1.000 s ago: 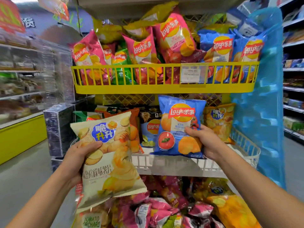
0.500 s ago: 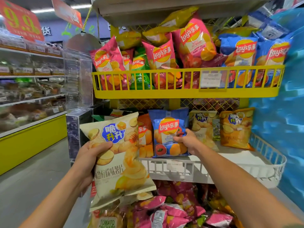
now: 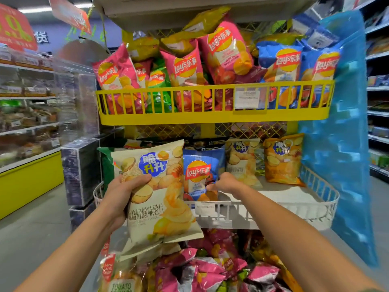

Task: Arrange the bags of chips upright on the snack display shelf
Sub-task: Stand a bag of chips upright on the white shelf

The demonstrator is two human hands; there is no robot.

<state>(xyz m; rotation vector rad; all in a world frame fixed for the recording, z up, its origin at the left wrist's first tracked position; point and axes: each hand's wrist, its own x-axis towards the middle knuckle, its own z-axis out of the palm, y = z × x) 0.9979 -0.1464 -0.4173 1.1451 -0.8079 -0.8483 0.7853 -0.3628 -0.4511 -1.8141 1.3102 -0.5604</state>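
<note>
My left hand [image 3: 121, 193] grips a cream chip bag [image 3: 160, 199] by its left edge and holds it upright in front of the white wire shelf [image 3: 273, 213]. My right hand [image 3: 225, 183] pinches the right edge of a blue Lay's bag [image 3: 199, 171], which stands upright on that shelf. To its right stand another cream bag [image 3: 242, 159] and an orange bag [image 3: 283, 159], both upright. The yellow shelf [image 3: 210, 118] above is packed with pink, green and blue Lay's bags.
Loose pink and yellow bags [image 3: 210, 270] lie piled in the bottom tier. A blue plastic-wrapped panel [image 3: 341, 144] flanks the rack's right side. A wrapped dark box [image 3: 81, 165] and a yellow-based counter [image 3: 27, 180] stand at the left. Bare white shelf floor [image 3: 294, 192] shows at the right.
My right hand has pushed the blue Lay's bag further back onto the white shelf and now stands it upright. The cream bag in my left hand has risen slightly.
</note>
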